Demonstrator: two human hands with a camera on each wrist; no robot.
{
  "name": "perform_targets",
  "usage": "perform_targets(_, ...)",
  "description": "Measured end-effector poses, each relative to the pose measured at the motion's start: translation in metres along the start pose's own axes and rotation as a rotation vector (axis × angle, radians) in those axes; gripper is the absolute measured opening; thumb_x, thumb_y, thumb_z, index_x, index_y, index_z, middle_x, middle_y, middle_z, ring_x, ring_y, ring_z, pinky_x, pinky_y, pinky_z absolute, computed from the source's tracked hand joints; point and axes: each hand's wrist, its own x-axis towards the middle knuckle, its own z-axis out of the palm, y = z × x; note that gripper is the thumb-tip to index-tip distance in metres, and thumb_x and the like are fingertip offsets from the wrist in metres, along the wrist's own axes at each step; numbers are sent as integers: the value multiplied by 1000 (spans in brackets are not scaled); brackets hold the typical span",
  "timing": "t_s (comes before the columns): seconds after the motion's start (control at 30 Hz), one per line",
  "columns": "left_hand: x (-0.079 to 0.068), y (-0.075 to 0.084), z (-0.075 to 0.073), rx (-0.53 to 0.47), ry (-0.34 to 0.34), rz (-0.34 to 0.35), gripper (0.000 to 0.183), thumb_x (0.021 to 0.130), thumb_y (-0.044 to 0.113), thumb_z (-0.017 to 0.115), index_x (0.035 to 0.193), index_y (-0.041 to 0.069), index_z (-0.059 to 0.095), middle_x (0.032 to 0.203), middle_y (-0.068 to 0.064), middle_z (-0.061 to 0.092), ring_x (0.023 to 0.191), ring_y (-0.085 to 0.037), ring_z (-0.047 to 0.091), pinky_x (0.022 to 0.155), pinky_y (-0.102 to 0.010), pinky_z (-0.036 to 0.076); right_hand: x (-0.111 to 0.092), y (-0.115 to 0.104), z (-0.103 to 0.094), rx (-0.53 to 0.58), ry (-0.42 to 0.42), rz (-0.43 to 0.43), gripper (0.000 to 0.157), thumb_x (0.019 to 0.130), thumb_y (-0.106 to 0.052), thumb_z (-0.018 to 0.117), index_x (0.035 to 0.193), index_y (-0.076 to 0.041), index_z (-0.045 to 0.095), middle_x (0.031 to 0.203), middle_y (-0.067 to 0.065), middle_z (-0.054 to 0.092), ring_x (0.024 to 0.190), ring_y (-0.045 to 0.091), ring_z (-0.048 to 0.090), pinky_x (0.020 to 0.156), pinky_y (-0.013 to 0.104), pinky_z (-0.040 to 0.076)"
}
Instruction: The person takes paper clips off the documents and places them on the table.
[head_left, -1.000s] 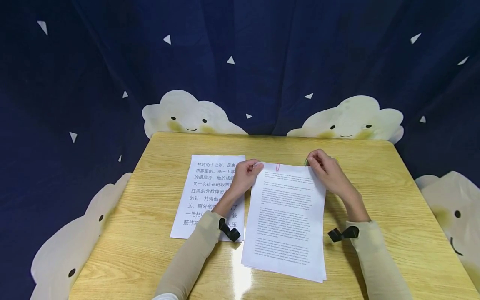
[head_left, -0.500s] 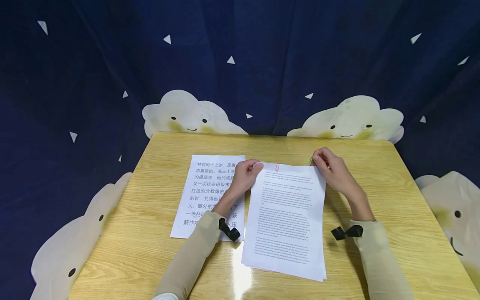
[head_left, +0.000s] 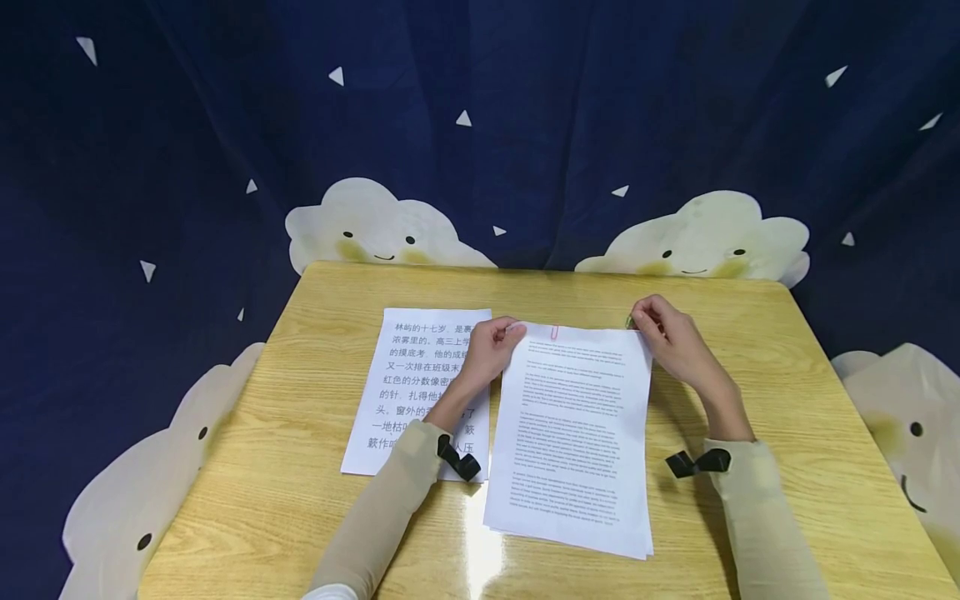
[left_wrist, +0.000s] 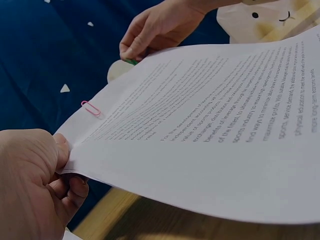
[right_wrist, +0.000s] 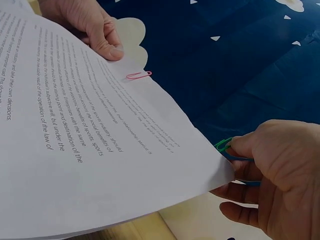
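My left hand (head_left: 491, 354) pinches the top left corner of a stack of printed sheets (head_left: 570, 442), thumb on the upper face. The sheets' top end is raised and their lower end slopes down toward me. A pink paper clip (left_wrist: 91, 108) sits on the top edge, nearer the left hand. At the top right corner, my right hand (head_left: 671, 337) pinches a green paper clip (right_wrist: 223, 145) between thumb and finger, right at the paper's edge. Blue loops (right_wrist: 245, 158) show between that hand's fingers, partly hidden. Its lower fingers lie behind the corner.
Another white sheet with large Chinese print (head_left: 412, 392) lies on the wooden table (head_left: 247, 467) to the left, partly under the left forearm. Behind the table hangs a dark blue curtain (head_left: 540, 150) with clouds and triangles.
My right hand has shifted a little to the right along the top edge with the green paper clip, reaching the corner. The left hand keeps its grip in the same place.
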Motion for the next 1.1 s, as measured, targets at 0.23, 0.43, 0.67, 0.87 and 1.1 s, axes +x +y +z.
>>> perform_targets(0.23, 1, 0, 0, -1, 4, 8, 21, 105, 14, 65, 103, -3, 76, 57, 4, 44, 52, -9, 37, 56, -22, 37, 1, 3, -2, -3, -15, 7, 24, 113, -22, 47, 117, -1, 59, 95, 14, 63, 79, 23, 53, 64, 23, 42)
perform_targets(0.43, 1, -1, 0, -1, 1, 11, 21, 105, 14, 65, 102, -3, 76, 58, 3, 45, 52, -9, 38, 57, -22, 37, 0, 9, -4, -25, -15, 17, 25, 113, -21, 46, 116, 0, 59, 95, 14, 63, 79, 24, 52, 64, 22, 41)
perform_targets(0.67, 1, 0, 0, -2, 1, -6, 19, 104, 14, 66, 102, -2, 77, 58, 2, 47, 52, -9, 39, 56, -22, 37, -1, 13, -6, -32, -17, 42, 25, 114, -21, 45, 116, 0, 59, 94, 14, 62, 81, 24, 53, 65, 23, 43)
perform_targets(0.87, 1, -2, 0, -13, 0, -10, 20, 105, 14, 65, 102, -1, 77, 57, 3, 47, 49, -9, 38, 53, -22, 35, -1, 16, -7, -27, -15, 38, 24, 113, -20, 46, 114, 0, 59, 95, 16, 63, 83, 29, 56, 66, 22, 44)
perform_targets(1.1, 0, -3, 0, -15, 1, -4, 19, 104, 14, 65, 102, -1, 77, 56, 4, 41, 49, -9, 34, 53, -23, 35, -2, 22, -11, -28, -22, 57, 27, 114, -21, 44, 115, 1, 59, 104, 19, 65, 91, 38, 62, 69, 22, 47)
